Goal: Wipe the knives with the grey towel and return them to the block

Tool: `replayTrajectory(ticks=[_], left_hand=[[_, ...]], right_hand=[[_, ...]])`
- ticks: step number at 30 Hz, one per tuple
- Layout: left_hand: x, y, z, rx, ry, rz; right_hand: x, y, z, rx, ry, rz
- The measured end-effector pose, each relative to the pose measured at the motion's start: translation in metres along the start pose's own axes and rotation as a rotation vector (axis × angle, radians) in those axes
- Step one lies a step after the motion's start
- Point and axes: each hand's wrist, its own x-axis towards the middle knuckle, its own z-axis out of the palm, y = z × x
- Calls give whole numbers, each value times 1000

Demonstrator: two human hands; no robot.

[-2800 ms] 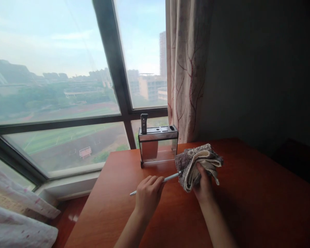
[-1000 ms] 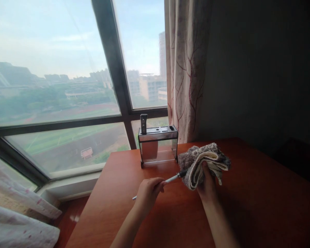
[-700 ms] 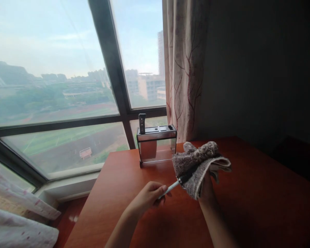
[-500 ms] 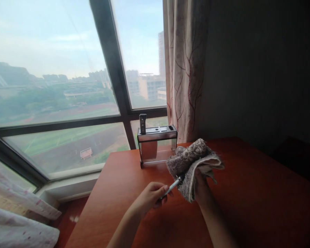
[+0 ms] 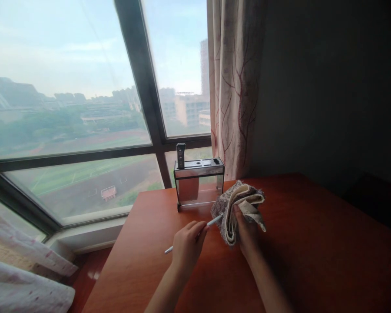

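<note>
My left hand (image 5: 189, 243) is closed around a slim, light metal rod (image 5: 214, 220), whose thin tail sticks out on the near left side. The rod's far end goes into a folded, shaggy grey cloth (image 5: 230, 202) with a cream backing, so that end is hidden. On the cloth's right side, my right hand (image 5: 247, 230) grips it from below, partly covered by the folds. Just behind both hands stands a clear-sided knife block (image 5: 198, 164) with a slotted top. One dark handle with round spots (image 5: 180, 156) rises upright from its left end.
All of this is over a reddish-brown wooden table (image 5: 143, 230). A large window (image 5: 68, 130) lies beyond its left and far edges. A patterned curtain (image 5: 233, 87) hangs behind the block, and a white curtain (image 5: 22, 282) is at lower left.
The cloth has turned and shifted slightly left and nearer, showing more cream backing. My left hand has turned, and the rod's tail now shows behind it.
</note>
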Motion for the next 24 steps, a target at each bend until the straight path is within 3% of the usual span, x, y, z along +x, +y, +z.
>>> replayTrajectory(ticks=[6,10,15,18,24], left_hand=[[1,0,3,-155,127,-23],[1,7,5,-389,3,-95],[0,14,8,-873,-266,-365],[1,14,5,-1065,-377,-447],[4,13,-2,-1115,-373,-485]], right_hand=[[-11,11,-2,110,-217,113],[-19,9,-4,213,-377,238],[-19,8,-7,256,-350,248],[-17,8,-8,228,-340,228],[-15,4,-5,209,-302,186]])
